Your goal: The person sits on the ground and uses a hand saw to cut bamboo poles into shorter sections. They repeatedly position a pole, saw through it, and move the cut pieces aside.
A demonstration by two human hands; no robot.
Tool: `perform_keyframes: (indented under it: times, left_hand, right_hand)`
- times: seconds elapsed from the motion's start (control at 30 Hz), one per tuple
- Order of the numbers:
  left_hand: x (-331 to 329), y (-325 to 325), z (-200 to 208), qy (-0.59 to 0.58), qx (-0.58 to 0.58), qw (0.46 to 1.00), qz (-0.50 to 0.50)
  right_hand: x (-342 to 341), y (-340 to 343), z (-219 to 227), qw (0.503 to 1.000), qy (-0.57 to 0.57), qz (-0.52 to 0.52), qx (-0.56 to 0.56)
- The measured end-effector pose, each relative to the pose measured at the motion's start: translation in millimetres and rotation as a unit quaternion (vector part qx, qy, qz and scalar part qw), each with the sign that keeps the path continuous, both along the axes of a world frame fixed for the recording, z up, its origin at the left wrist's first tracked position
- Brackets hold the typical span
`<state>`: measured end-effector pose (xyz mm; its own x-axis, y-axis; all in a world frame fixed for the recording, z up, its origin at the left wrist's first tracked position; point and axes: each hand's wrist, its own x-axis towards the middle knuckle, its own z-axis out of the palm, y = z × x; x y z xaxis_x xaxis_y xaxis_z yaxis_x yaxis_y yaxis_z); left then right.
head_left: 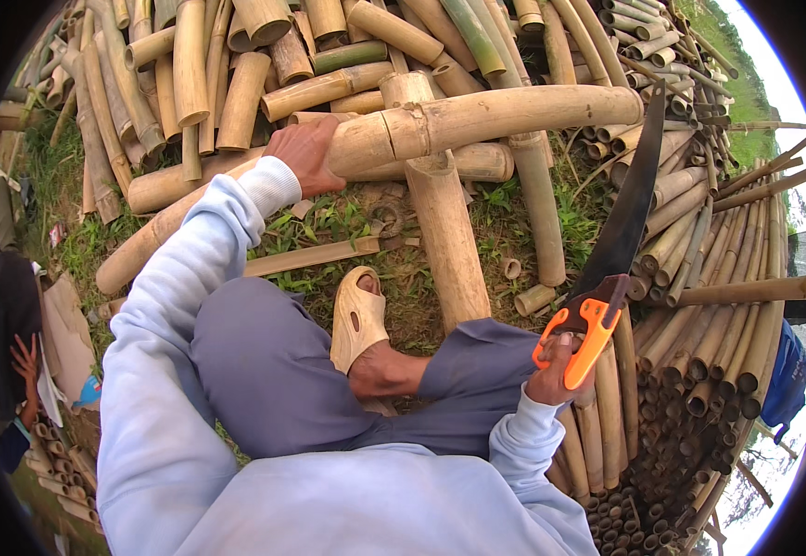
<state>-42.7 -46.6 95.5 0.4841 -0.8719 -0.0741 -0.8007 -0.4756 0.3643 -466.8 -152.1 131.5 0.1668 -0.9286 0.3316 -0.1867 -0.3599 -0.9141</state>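
My left hand [308, 156] is wrapped round a long thick bamboo pole [505, 113], pressing on it from above. A dark crack or cut line shows across the pole just right of that hand. The pole lies across an upright bamboo post [447, 241] standing in the ground before me. In my right hand [556, 372] is a hand saw [630, 199], gripped by its orange and dark handle. Its dark blade points up and away, with the tip near the pole's right end and the teeth apart from the crack.
Cut bamboo pieces [329, 88] are heaped beyond the pole. Stacked bamboo [699, 343] fills the right side, with a blue bag [786, 380] behind it. A flat bamboo strip [310, 257] lies on the grass near my sandalled foot [359, 320]. Another person's hand [25, 361] shows at far left.
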Motion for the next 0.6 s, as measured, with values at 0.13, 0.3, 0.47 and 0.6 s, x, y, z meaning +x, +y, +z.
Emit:
perform_keyframes:
  times: [0.13,0.3,0.47,0.6]
  left_hand:
    - [-11.5,-8.0,-44.6,-0.017,0.029,0.999,-0.010]
    - [5.7,-18.9,-71.9,-0.015,0.044,0.999,-0.016]
    - [6.3,-21.1,-73.4,-0.023,0.053,0.998,-0.013]
    - [21.4,-23.3,-54.2,0.067,0.097,0.992,-0.042]
  right_hand:
    - [13.1,-1.7,10.1,0.999,-0.031,0.024,0.001]
    - [28.3,4.9,14.9,0.998,-0.019,0.062,-0.011]
    - [27.5,29.7,27.7,0.993,0.009,0.114,0.024]
    - [25.5,27.3,23.4,0.988,0.017,0.155,-0.014]
